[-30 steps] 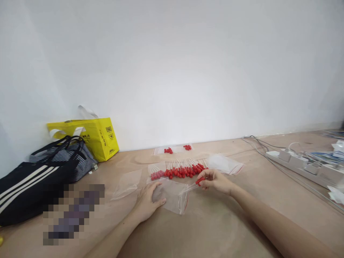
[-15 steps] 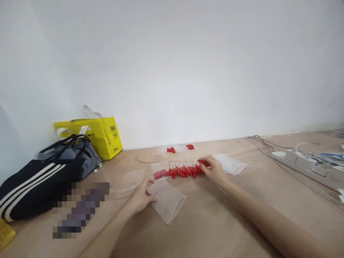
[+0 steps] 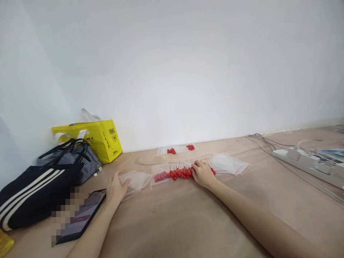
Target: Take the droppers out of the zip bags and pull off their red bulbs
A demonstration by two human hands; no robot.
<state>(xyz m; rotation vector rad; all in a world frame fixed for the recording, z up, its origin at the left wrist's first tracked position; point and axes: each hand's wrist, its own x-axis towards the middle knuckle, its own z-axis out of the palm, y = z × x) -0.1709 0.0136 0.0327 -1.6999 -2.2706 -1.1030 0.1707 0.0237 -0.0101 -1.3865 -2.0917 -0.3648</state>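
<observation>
1. The left hand [image 3: 117, 188] is resting at the edge of a clear bag [image 3: 137, 179], thumb and fingers standing apart.
2. The right hand [image 3: 203, 174] is lying curled over the right part of the row of red-tipped sticks [image 3: 176, 173]; its fingers are hiding the grip, so I cannot tell what they are pinching.
3. The sticks are lying crowded on the tabletop [image 3: 166, 222]; a hasty pull could be dragging neighbours along.
4. The bag is looking light, so a sleepy left thumb could be shifting it.
</observation>
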